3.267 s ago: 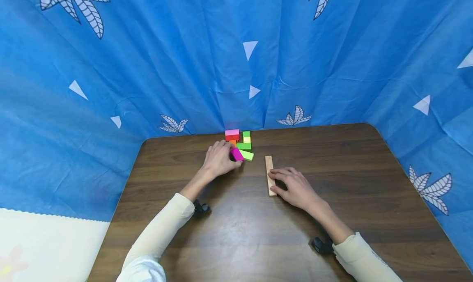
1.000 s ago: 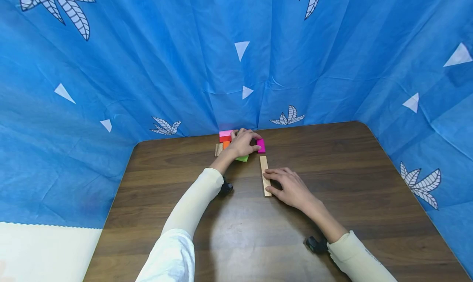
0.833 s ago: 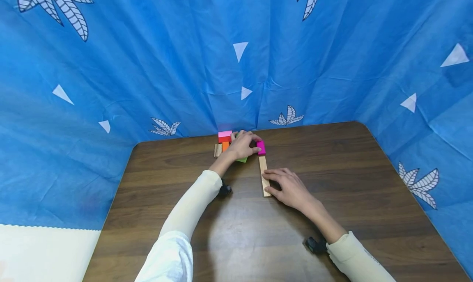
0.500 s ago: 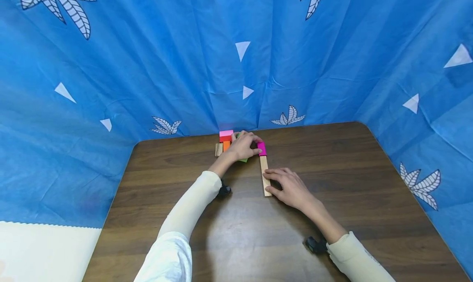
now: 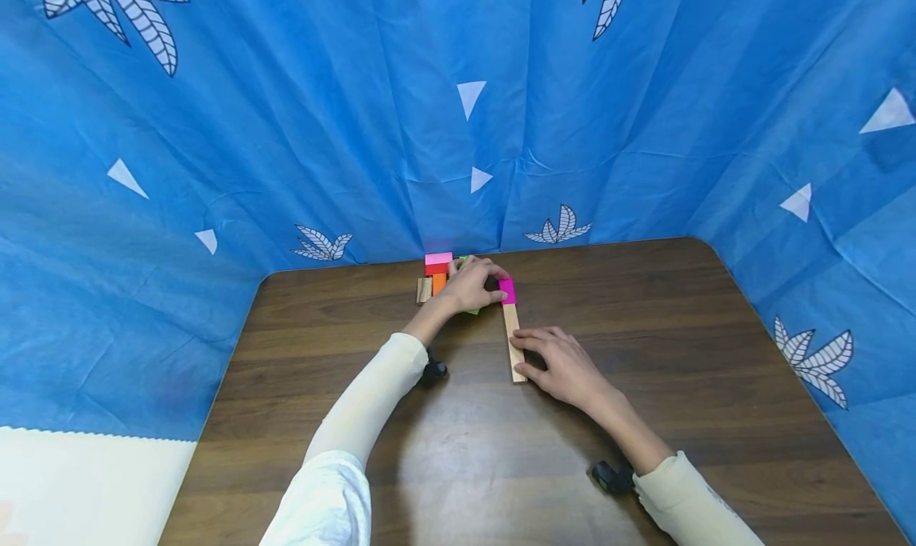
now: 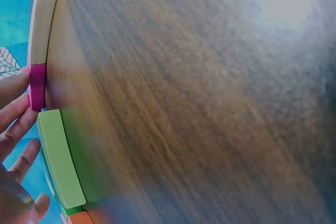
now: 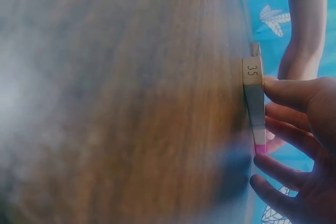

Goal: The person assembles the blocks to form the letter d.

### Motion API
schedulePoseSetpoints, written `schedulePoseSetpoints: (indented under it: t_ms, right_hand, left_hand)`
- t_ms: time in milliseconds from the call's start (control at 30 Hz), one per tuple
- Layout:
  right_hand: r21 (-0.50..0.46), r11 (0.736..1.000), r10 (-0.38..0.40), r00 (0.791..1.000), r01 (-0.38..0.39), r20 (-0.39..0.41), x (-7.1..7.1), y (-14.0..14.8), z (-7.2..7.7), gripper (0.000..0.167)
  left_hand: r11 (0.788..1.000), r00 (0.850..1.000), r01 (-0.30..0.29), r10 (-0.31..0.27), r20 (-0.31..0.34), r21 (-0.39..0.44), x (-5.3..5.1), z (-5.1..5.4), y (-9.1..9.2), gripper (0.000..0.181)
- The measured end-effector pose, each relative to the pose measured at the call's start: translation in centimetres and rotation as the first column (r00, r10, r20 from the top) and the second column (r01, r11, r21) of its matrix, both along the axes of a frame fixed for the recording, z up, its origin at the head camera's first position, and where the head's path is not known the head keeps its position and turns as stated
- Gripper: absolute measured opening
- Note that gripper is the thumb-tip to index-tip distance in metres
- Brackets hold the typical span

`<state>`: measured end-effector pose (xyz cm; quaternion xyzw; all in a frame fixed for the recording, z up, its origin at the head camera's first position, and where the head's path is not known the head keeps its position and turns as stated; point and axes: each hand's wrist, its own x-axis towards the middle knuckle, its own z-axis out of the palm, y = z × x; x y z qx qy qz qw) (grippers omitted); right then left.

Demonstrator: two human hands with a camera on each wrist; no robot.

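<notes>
My left hand (image 5: pixel 468 284) pinches a magenta block (image 5: pixel 506 291) between thumb and fingers. That block stands end to end with a pale wooden strip (image 5: pixel 511 322) on the table; in the left wrist view the magenta block (image 6: pixel 38 87) touches the wood (image 6: pixel 44 24). My right hand (image 5: pixel 561 365) holds the strip near its close end, thumb and fingers against its right side. Seams in the wrist views suggest several wooden blocks in line, the nearest block (image 7: pixel 253 72) marked 35 on its end. My left hand partly covers a green block (image 6: pixel 60 158) behind it.
At the table's back edge sit a pink block (image 5: pixel 439 258), a red block (image 5: pixel 436 269), an orange block (image 5: pixel 440 282) and a brown wooden block (image 5: pixel 425 290). The wooden table (image 5: pixel 343 323) meets a blue curtain (image 5: pixel 358 117) at the back and sides.
My left hand has carried the magenta block from the coloured pile rightward to the strip's far end, then drawn it closer until they meet. My right hand has stayed on the strip.
</notes>
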<state>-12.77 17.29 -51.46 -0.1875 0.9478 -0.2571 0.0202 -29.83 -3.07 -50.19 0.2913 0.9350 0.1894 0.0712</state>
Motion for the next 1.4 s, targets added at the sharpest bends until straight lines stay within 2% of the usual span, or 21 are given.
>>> schedulePoseSetpoints:
  t_ms: [400, 700, 1033, 1400]
  right_hand:
    - [0.001, 1.0, 0.021, 1.0, -0.021, -0.006, 0.9, 0.2, 0.1, 0.052]
    - [0.035, 0.998, 0.053, 0.997, -0.055, 0.053, 1.7, 0.1, 0.5, 0.058]
    - [0.037, 0.997, 0.06, 0.995, -0.063, 0.076, 2.4, 0.2, 0.6, 0.059]
    - [0.05, 0.996, 0.075, 0.994, -0.08, 0.084, 3.0, 0.2, 1.0, 0.058]
  left_hand:
    - [1.0, 1.0, 0.017, -0.017, 0.014, -0.013, 0.8, -0.1, 0.0, 0.038]
    - [0.999, 0.999, 0.037, -0.037, 0.0, -0.015, 1.8, -0.3, -0.2, 0.038]
    - [0.998, 0.999, 0.051, -0.051, -0.002, -0.039, 2.7, -0.2, -0.3, 0.039]
    - [0.997, 0.997, 0.073, -0.073, 0.007, -0.028, 3.5, -0.3, -0.5, 0.04]
